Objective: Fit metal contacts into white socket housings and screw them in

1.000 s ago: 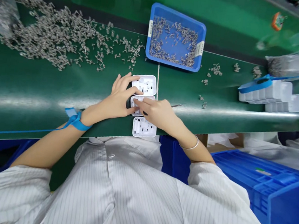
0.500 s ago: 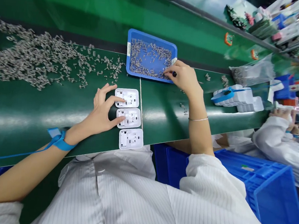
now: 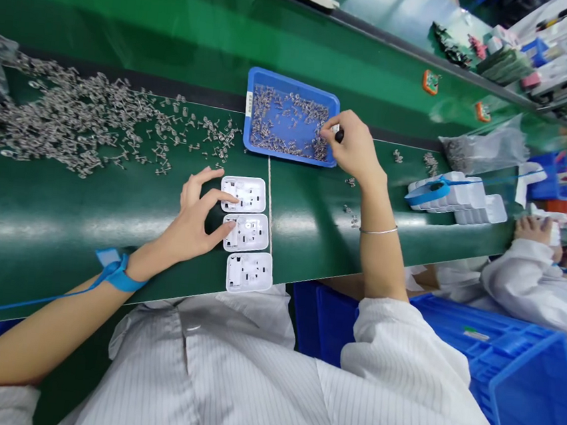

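Observation:
Three white plastic housings [image 3: 249, 272] lie in a column on the green bench, open side up, with small dark marks inside. My left hand [image 3: 196, 221] is spread over the upper two: the index fingertip touches the top housing [image 3: 252, 193], the thumb the middle housing [image 3: 256, 233]. Its other fingers stretch out beside them. Beyond, a blue tray [image 3: 296, 79] holds many small metal parts [image 3: 270, 141]. Over the tray's right side, my right hand [image 3: 353, 146] has its thumb and fingers pinched together; whatever is between the fingertips is too small to make out.
A large heap of metal parts [image 3: 86, 120] spreads across the bench at left. To the right are a few loose metal parts [image 3: 348, 212], white plastic trays [image 3: 458, 192] and a clear bag [image 3: 490, 149]. Blue crates [image 3: 501, 347] stand below; a co-worker's sleeve [image 3: 523, 275] shows far right.
My right hand has lifted slightly from among the parts toward the tray's right rim, fingers still pinched. My left hand stays at the housings. The whole view has shifted a little.

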Demonstrator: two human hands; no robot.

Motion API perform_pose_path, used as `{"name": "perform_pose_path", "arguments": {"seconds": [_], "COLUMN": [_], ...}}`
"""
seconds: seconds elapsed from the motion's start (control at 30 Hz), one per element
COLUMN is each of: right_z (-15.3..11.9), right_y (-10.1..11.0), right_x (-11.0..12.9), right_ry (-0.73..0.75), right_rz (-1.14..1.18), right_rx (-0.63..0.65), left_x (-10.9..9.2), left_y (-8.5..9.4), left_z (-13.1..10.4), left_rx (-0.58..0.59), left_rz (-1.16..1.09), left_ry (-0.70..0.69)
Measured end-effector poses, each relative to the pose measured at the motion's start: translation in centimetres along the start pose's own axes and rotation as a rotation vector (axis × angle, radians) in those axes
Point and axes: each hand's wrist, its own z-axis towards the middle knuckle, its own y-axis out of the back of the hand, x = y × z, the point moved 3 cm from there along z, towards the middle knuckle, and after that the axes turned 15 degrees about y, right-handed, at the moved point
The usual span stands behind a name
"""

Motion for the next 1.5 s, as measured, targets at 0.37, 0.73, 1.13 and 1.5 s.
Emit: {"name": "perform_pose_path", "arguments": {"seconds": [0.37, 0.73, 1.13, 1.5], "right_z": [0.2, -0.5, -0.4, 0.0], "right_y": [-0.8, -0.7, 0.7, -1.0], "right_x": [0.4, 0.1, 1.4, 13.5], "right_ry": [0.01, -0.072, -0.031, 0.069], "right_rz": [0.137, -0.117, 0.111, 0.932], "right_rx": [-0.051, 0.146, -0.168, 0.005], "left_x": [0.0, 0.2, 0.3, 0.1], "left_y": [0.1, -0.1, -0.3, 0.3], "left_z": [0.2, 0.1, 0.2, 0.9], "left_rx": [-0.033, -0.032, -0.079, -0.246], "left_rz": [-0.021, -0.017, -0.025, -0.319], "left_ry": [-0.027, -0.029, -0.083, -0.091]}}
